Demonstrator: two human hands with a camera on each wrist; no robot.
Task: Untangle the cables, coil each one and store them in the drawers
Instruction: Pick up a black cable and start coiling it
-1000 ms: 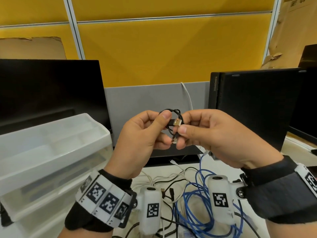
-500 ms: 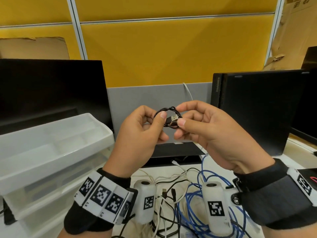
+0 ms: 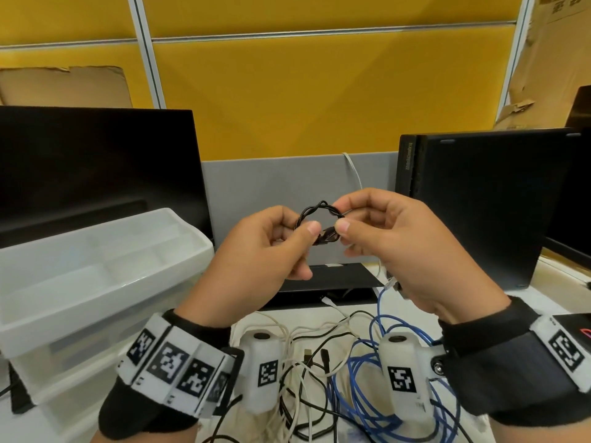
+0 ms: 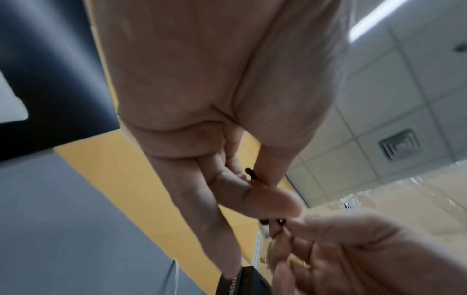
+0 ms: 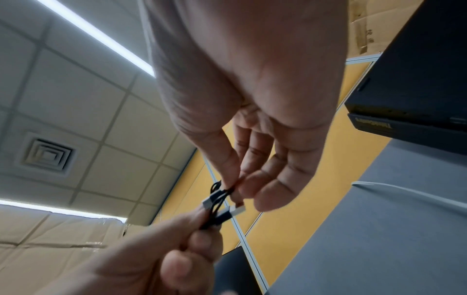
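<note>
A short black cable (image 3: 319, 208) wound into a small twisted ring is held up in front of me, above the desk. My left hand (image 3: 281, 238) pinches the ring's left side with thumb and fingers. My right hand (image 3: 361, 228) pinches its right side and the plug end (image 3: 326, 238). In the right wrist view the black cable (image 5: 217, 207) shows two silver-tipped plugs between both hands. In the left wrist view only a short piece of the black cable (image 4: 251, 174) peeks out between my fingers. A translucent white drawer unit (image 3: 80, 282) stands at the left.
On the desk below my wrists lies a tangle of cables: a blue cable (image 3: 364, 378), white ones (image 3: 287, 334) and thin black ones (image 3: 316, 356). A dark monitor (image 3: 96, 174) stands behind the drawers, a black computer case (image 3: 479, 206) at the right.
The plug that stuck out between my thumbs a second ago is now tucked into the ring. Both hands have risen slightly and the coil looks tighter and more twisted.
</note>
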